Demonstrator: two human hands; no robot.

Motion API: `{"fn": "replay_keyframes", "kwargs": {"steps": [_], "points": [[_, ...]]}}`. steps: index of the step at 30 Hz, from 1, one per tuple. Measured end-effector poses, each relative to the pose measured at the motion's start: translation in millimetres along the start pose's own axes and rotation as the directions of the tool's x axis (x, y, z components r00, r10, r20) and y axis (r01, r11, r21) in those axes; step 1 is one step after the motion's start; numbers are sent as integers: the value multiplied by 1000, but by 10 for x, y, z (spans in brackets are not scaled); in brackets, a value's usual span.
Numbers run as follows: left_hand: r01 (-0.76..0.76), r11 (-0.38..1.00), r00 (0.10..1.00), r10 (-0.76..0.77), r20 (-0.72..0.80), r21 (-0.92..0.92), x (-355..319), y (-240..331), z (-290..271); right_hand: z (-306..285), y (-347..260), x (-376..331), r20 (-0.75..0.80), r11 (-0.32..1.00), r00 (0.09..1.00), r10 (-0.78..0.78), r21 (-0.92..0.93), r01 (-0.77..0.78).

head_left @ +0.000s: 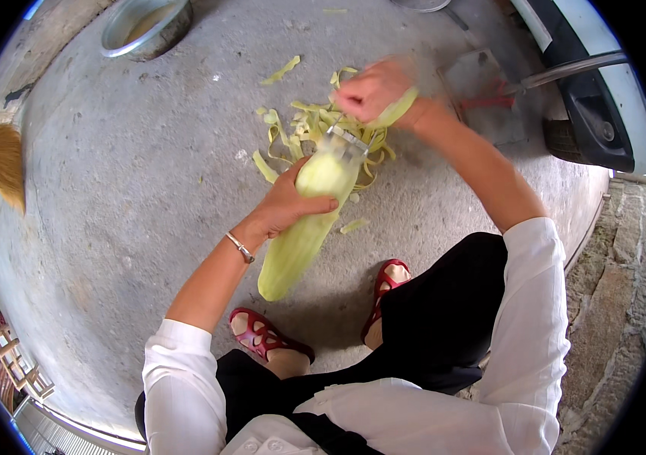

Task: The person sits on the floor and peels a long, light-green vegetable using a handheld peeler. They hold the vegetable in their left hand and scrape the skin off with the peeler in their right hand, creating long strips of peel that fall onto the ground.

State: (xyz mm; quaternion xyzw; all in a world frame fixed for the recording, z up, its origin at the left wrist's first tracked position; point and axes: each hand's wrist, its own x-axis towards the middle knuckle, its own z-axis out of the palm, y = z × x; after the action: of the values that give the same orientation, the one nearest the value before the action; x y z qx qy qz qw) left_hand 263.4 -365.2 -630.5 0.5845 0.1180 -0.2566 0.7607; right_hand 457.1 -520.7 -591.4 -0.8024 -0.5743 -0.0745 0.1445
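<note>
A long pale-green gourd [292,258], mostly peeled, slants above the concrete floor in front of me. My left hand [292,203] is wrapped around its middle, thumb across the top. At the far end, a metal peeler [348,139] is against the gourd, smeared by motion. My right hand [376,89], blurred too, is closed on the peeler's handle, which is mostly hidden. A strip of peel [397,109] hangs by my right wrist. Beneath the far end, many curled peelings [309,121] lie heaped on the floor.
A metal basin [117,51] stands at the far left. Straw broom bristles [1,163] show at the left edge, with a wooden chair [14,365] lower down. Part of a vehicle [599,125] stands at right, near a red-ended tool [487,101]. My red sandals [262,334] are below the gourd.
</note>
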Motion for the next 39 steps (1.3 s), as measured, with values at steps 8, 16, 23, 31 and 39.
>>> {"fn": "replay_keyframes", "kwargs": {"steps": [8, 16, 23, 31, 39], "points": [[-114, 978, 993, 113, 18, 173, 34, -16, 44, -92, 244, -134, -1, 979, 980, 201, 36, -201], [-128, 971, 991, 132, -7, 204, 24, -8, 15, -22, 301, -128, 44, 986, 986, 162, 21, -163], [9, 985, 987, 19, 161, -174, 25, -64, -106, 144, 215, -121, -275, 996, 961, -34, 76, 56], [84, 948, 957, 8, 290, -306, -16, -104, -160, 124, -98, -48, -168, 923, 982, 86, 385, -15], [98, 928, 932, 41, 359, -360, -65, -208, -182, 90, -73, -63, -80, 973, 995, 60, 228, -40]]}}
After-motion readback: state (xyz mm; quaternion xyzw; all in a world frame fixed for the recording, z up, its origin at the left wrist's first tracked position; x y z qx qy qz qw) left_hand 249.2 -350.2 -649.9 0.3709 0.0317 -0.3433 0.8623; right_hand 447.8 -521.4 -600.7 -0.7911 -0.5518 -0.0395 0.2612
